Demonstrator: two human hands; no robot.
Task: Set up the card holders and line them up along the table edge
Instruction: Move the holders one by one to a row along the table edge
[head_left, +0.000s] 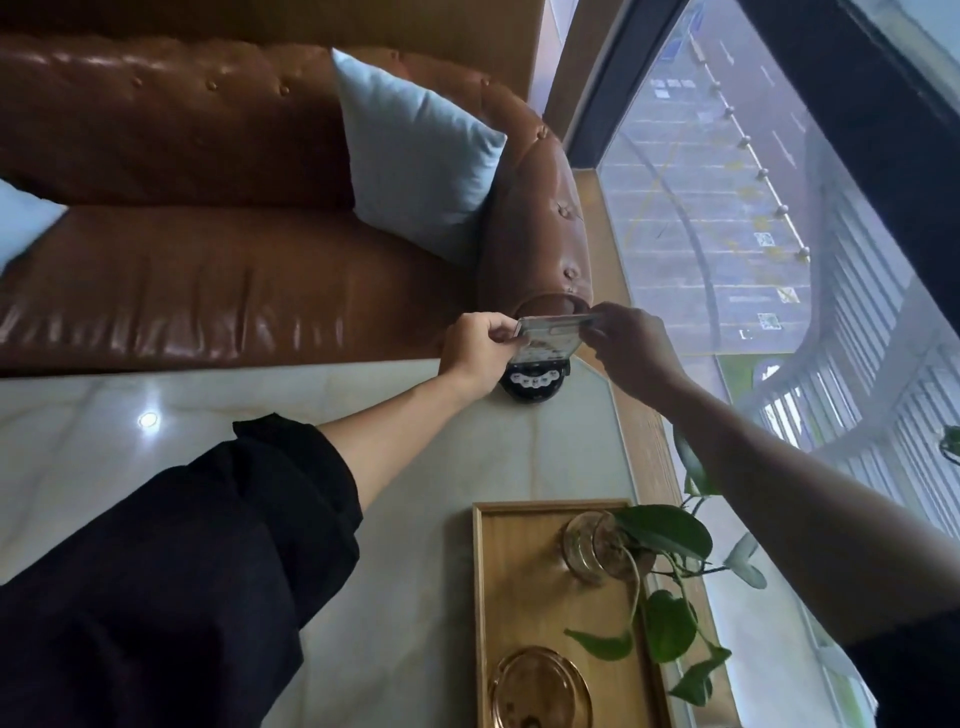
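Observation:
A clear card holder (550, 335) with a printed card inside stands at the far right corner of the pale marble table (322, 441). My left hand (475, 351) pinches its left edge. My right hand (631, 345) pinches its right edge near the top. At the foot of the holder lies a black rounded device (530, 383) with a row of white buttons, partly hidden by my left hand.
A wooden tray (519, 597) near the right front holds a glass vase with a green trailing plant (665, 540) and an amber glass dish (540, 686). A brown leather sofa (208, 270) with pale blue cushions runs along the far edge. A wooden sill and a window lie to the right.

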